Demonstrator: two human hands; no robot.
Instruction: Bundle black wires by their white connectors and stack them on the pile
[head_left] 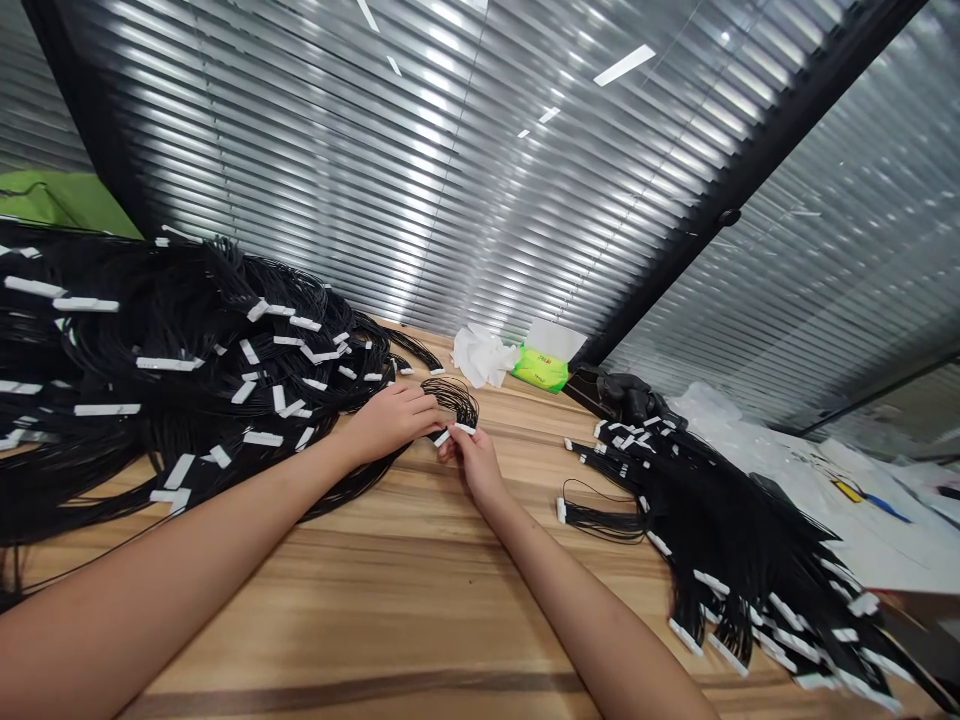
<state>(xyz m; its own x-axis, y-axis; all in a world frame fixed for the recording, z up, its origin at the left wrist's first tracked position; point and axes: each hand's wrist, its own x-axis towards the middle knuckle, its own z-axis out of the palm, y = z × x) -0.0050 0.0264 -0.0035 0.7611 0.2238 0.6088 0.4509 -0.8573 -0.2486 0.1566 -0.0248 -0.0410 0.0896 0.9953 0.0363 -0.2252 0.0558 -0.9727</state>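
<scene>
A bundle of thin black wires point(457, 396) with white connectors lies between my hands at the middle of the wooden table. My right hand point(478, 464) pinches a white connector point(464, 429) at the end of this bundle. From the left, my left hand point(396, 418) closes over the same wires, its fingertips near the connector; its thumb is hidden. A second white connector point(442, 438) shows just beside the right fingertips. The wires loop up and away behind both hands.
A large heap of black wire harnesses point(172, 330) with white connectors covers the left side. Another pile of harnesses point(720, 510) lies at right. Crumpled tissue point(484, 355) and a green tissue pack point(541, 367) sit at the back, before the blinds point(420, 180).
</scene>
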